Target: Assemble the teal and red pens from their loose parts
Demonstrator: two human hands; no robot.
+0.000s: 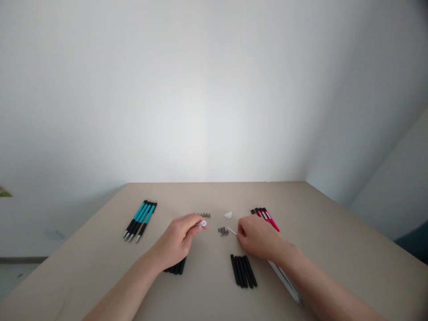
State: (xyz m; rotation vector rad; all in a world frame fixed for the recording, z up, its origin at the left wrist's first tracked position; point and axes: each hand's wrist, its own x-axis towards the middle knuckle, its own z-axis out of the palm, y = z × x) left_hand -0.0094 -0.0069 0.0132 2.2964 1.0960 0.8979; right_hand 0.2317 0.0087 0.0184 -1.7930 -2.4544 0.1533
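Observation:
My left hand (180,238) is closed around a small silver pen tip (203,223), held just above the beige table (200,290). My right hand (259,238) pinches a thin white refill (232,230), whose end points left toward a little heap of dark springs (223,231). Between the hands lie the springs, a row of small grey tips (204,215) and a small white piece (228,215).
Several teal-and-black pens (140,220) lie at the left, and red pen parts (265,217) at the right. Black barrels (243,270) lie near my right wrist, more black parts (177,267) under my left wrist, and white refills (287,283) under my right forearm. A white wall stands behind the table.

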